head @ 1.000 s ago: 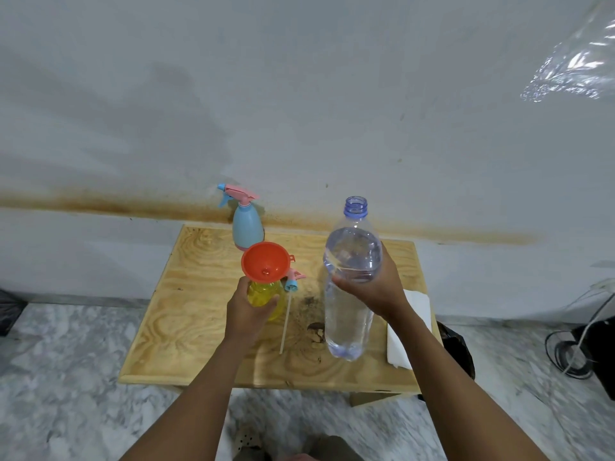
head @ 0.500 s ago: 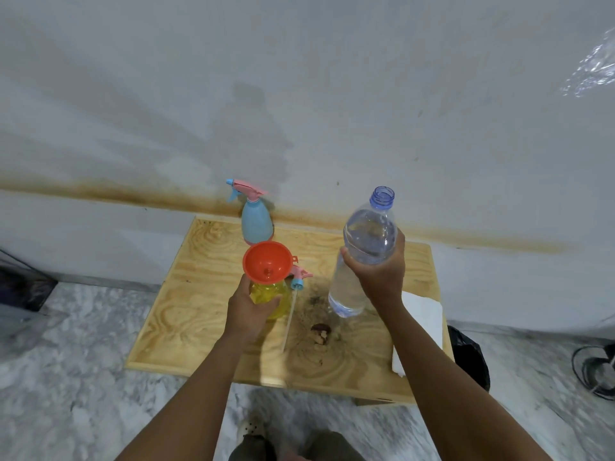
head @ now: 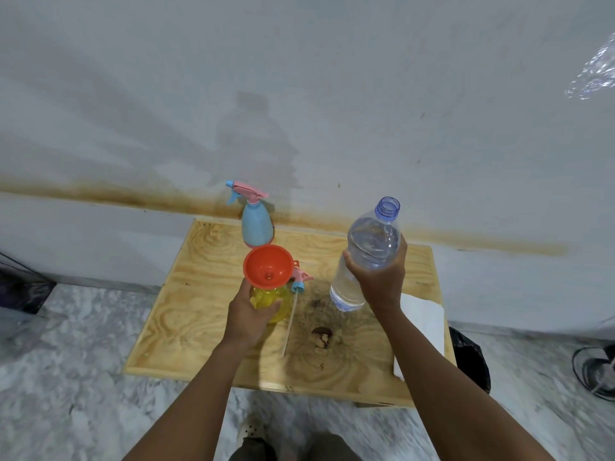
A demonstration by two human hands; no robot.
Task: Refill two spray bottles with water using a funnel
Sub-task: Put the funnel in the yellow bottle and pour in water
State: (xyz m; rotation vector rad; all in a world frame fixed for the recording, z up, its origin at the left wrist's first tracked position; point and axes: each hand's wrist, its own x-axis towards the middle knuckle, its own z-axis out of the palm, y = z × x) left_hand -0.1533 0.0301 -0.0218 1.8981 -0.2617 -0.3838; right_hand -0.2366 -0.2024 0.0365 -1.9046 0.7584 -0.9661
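A yellow spray bottle [head: 274, 302] stands on the wooden table [head: 199, 294] with an orange funnel [head: 269, 267] set in its neck. My left hand [head: 249, 314] grips the yellow bottle's body from the near side. My right hand [head: 379, 277] holds a large clear water bottle [head: 369, 247], uncapped, lifted off the table and tilted with its mouth up and to the right. The removed spray head [head: 299, 281] with its long tube lies just right of the yellow bottle. A blue spray bottle [head: 256, 224] with a pink trigger stands at the table's back edge.
A folded white cloth [head: 422, 324] lies on the table's right side under my right forearm. A dark knot and stain [head: 321, 337] mark the table's middle. A black bag [head: 469, 357] sits on the marble floor right of the table, with the wall directly behind.
My right hand has lifted the water bottle off the table and tilted it. The left hand has stayed on the yellow bottle. The camera has shifted slightly.
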